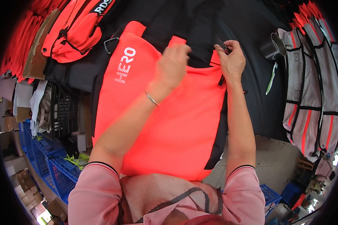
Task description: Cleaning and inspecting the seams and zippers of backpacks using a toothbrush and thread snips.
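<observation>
The largest item on site was a black worktop (259, 101), which ran across the upper middle of the view. A flat coral bag (169, 131) with black side edges and white lettering lay at the centre, its upper part on the worktop and its lower end reaching the person's front. To the right hung several grey panels (308, 93) with black binding and coral stripes. Blue crates (50, 161) stood at the lower left. A second coral bag (73, 33), fitted with black cords, rested at the upper left; beside it was a stack of coral pieces (20, 41). A black basket (65, 112) stood below these.

The left hand (172, 67) was over the upper part of the central bag, just beside its middle coral tab (177, 40). Its fingers were bent inward (motion blur was noted here), and it could not be told whether they gripped anything. The right hand (232, 62) was at the bag's upper right corner, thumb and fingers pinched around a slender dark tool (227, 48), its exact kind unclear.

Among smaller items, a metal cup (273, 48) lay tilted near the grey panels, with a slim green-and-white implement (271, 80) just below it. A metal buckle (107, 45) was found at the bag's upper left, and a thin bracelet (151, 98) circled the left wrist.
</observation>
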### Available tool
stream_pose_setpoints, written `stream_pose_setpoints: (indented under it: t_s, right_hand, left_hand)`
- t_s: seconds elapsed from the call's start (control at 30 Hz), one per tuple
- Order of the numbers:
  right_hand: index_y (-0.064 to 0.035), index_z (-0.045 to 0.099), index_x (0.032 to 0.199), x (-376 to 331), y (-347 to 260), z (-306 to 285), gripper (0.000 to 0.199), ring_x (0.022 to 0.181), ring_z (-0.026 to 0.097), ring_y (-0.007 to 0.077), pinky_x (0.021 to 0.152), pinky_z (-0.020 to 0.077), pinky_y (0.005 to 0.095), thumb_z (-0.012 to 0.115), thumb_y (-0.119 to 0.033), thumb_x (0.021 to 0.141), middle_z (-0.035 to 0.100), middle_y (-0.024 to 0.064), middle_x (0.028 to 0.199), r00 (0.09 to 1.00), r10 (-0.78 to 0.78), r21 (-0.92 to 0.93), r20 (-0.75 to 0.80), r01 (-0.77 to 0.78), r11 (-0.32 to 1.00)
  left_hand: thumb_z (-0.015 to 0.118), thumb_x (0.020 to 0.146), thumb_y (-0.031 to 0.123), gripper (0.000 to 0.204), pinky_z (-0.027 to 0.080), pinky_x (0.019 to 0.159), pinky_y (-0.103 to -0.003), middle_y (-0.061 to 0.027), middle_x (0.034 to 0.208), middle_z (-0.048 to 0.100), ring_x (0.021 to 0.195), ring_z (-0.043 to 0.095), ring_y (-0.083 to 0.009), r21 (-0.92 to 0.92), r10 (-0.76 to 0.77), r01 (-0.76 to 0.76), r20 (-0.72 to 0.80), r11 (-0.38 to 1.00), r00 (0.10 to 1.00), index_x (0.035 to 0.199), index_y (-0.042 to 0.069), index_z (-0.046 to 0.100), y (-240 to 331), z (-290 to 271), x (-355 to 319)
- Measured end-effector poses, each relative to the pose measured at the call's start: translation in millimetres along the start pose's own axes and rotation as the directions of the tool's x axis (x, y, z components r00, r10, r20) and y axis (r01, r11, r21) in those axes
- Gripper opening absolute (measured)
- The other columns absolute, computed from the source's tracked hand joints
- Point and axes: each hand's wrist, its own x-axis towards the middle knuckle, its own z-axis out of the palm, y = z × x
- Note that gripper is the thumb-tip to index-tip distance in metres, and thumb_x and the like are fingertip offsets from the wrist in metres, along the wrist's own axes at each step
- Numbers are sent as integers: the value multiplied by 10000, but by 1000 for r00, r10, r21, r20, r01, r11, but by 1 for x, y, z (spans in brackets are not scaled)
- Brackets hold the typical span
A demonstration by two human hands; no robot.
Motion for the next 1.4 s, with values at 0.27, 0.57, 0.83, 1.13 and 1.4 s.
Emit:
stream_pose_setpoints:
  t_s: [0.27,0.57,0.83,1.13,1.4]
  right_hand:
    - [-106,640,933,-6,-3,5,183,827,657,256,707,511,385,734,-122,777,662,25,896,998,-48,-65,-46,45,997]
    - [-98,644,920,-6,-2,5,151,834,662,265,711,511,381,710,-94,784,677,36,902,997,-67,0,-42,67,998]
    - [-96,640,924,-7,-1,4,151,835,661,268,709,510,385,698,-79,787,676,35,900,997,-74,28,-35,75,997]
    - [-105,661,1038,-11,-7,4,311,854,618,244,746,507,380,786,-236,786,664,27,925,967,-251,-84,-39,247,965]
    - [-107,657,1071,-28,-15,4,366,797,567,215,708,463,354,781,-318,798,631,16,885,847,-527,-114,-73,518,848]
  left_hand:
    - [723,843,101,93,544,619,-330,-90,794,674,667,665,-229,-181,-3,20,96,983,995,913,43,746,-29,-3,4]
    - [713,854,87,76,538,579,-317,-112,789,663,649,666,-210,-184,-99,84,-76,979,992,890,27,684,-42,13,15]
    - [779,819,163,158,531,574,-298,-91,784,670,623,661,-189,-272,-82,103,88,957,993,897,30,743,-30,-1,2]
    - [711,858,168,153,530,592,-377,-99,844,632,729,656,-285,11,-105,104,73,994,992,830,38,636,-9,14,-2]
    - [625,910,120,121,513,670,-462,-138,932,615,822,636,-353,-55,-266,280,188,958,946,936,34,543,-15,12,-4]
